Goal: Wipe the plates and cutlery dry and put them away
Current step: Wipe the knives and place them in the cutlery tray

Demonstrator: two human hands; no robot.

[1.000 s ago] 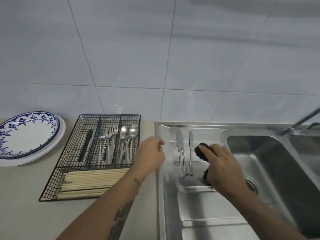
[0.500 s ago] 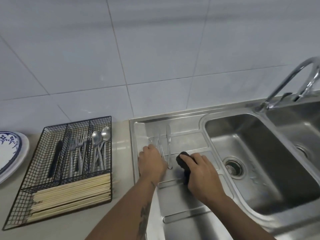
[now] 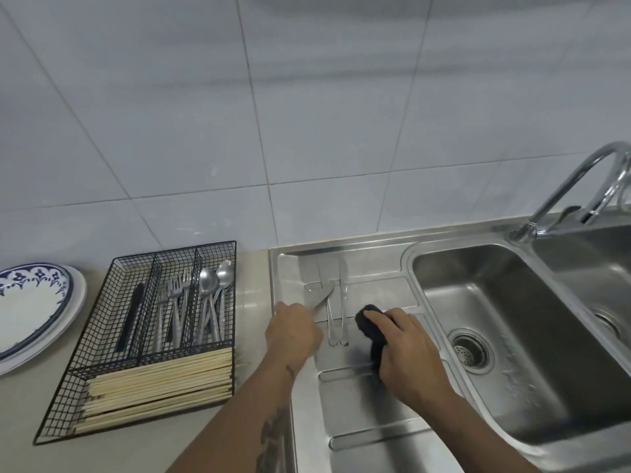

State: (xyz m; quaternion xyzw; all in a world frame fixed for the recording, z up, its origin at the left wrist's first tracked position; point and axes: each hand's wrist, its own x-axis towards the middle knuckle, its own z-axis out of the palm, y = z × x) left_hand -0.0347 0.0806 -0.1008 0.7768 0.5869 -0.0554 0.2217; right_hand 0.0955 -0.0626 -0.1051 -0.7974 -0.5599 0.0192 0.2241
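On the steel drainboard [image 3: 372,414] my left hand [image 3: 293,331] grips a table knife [image 3: 322,297], whose blade points up and to the right, lifted at a slant. Two more knives [image 3: 342,295] lie side by side just right of it, handles toward me. My right hand [image 3: 408,349] holds a bunched black cloth [image 3: 368,324] resting on the drainboard beside those knives. A black wire cutlery tray [image 3: 112,349] on the counter to the left holds a dark knife, forks, spoons and chopsticks. Blue-patterned plates [image 3: 30,308] are stacked at the far left.
The sink basin [image 3: 512,336] with its drain lies right of the drainboard, and a second basin sits at the far right. A chrome tap [image 3: 573,186] arches over them. White wall tiles stand close behind the counter.
My left hand came from the tray's edge onto the drainboard and picked up a knife, now tilted. The view swung right; my right hand still holds the cloth.
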